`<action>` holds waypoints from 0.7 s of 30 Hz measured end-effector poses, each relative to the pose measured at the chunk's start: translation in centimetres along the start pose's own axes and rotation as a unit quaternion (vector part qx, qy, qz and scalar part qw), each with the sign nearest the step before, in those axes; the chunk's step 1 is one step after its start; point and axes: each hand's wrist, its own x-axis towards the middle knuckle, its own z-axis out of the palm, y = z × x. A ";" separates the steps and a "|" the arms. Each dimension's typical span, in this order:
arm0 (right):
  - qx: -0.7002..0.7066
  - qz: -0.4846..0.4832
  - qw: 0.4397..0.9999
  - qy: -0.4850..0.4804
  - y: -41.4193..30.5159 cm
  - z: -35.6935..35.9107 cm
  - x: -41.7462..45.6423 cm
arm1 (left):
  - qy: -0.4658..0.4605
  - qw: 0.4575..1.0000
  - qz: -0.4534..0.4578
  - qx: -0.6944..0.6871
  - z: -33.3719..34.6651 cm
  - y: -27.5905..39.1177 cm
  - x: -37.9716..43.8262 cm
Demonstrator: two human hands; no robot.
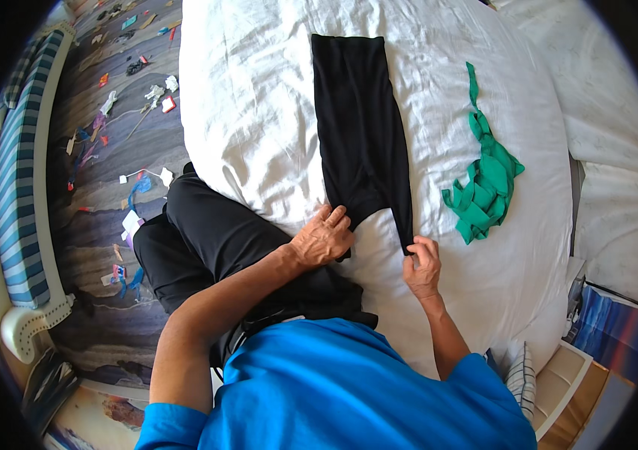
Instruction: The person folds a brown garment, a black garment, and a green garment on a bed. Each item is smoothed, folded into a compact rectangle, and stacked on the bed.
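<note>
A black knitted garment point(358, 118) with two tapering ends lies lengthwise on a white sheet point(251, 101). Its wide, straight edge points away from me, and a curved gap shows between the ends near me. My left hand point(324, 236) rests palm down over the left end, its fingers bent at the fabric; whether they grip it is hidden. With thumb and fingers, my right hand point(423, 264) pinches the tip of the right end. To the right of the garment lies a crumpled green cloth point(485, 185) with a narrow strip trailing from its top.
My legs in black trousers point(212, 230) are at the bed's left edge. Scraps and wrappers litter the dark patterned floor point(110, 219). A blue striped cushioned piece point(26, 169) stands at far left. At lower right are a striped pillow point(520, 382) and a pale framed panel point(561, 388).
</note>
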 end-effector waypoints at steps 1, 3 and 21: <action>0.014 0.015 1.000 0.012 0.2 -0.3 0.0 | 0.017 1.000 -0.001 -0.016 -0.1 0.0 0.1; 0.034 0.041 0.998 0.030 0.8 -1.3 0.6 | 0.050 0.998 -0.002 -0.048 -0.3 0.0 0.3; 0.067 -0.105 0.989 -0.076 -3.8 -1.5 4.1 | 0.102 0.971 -0.127 -0.173 -1.5 1.0 0.8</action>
